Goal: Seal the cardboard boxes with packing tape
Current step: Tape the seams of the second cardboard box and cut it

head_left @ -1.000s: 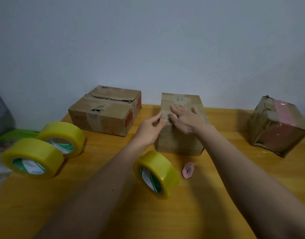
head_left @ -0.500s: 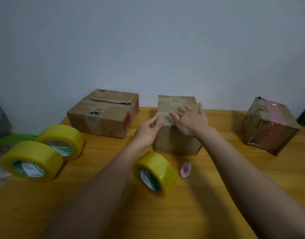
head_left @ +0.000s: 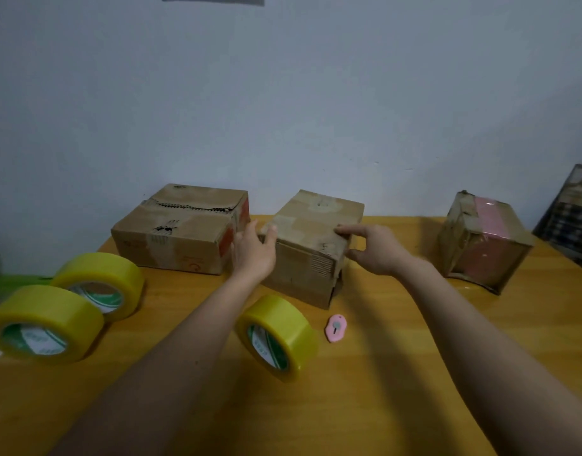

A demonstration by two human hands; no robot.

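At twelve o'clock on the wooden table [head_left: 398, 373], in our one head view, we are holding the middle cardboard box [head_left: 311, 245] between both hands. Our left hand [head_left: 253, 255] is pressing its left side, thumb hooked over the top edge; our right hand [head_left: 373, 250] is gripping the near right corner, forefinger lying along the top edge and thumb below. A second ago both palms were lying flat on the lid; now they are sitting at the sides and the box is standing turned, one corner towards us. We are judging that smoothing is over and we are turning it to check or reach another seam.

That box is creased, scuffed, patched with old tape, its corrugation showing at the near corner. At eleven o'clock a flatter carton [head_left: 181, 228] is lying with a torn, ragged seam, seemingly unsealed. At two o'clock a battered box with a pink band [head_left: 483, 238] is sitting askew. Nearest us, a glossy yellow tape roll [head_left: 278, 337] is standing on edge beside a small pink cutter [head_left: 335, 328]; two more rolls [head_left: 69, 307] are waiting at nine o'clock.
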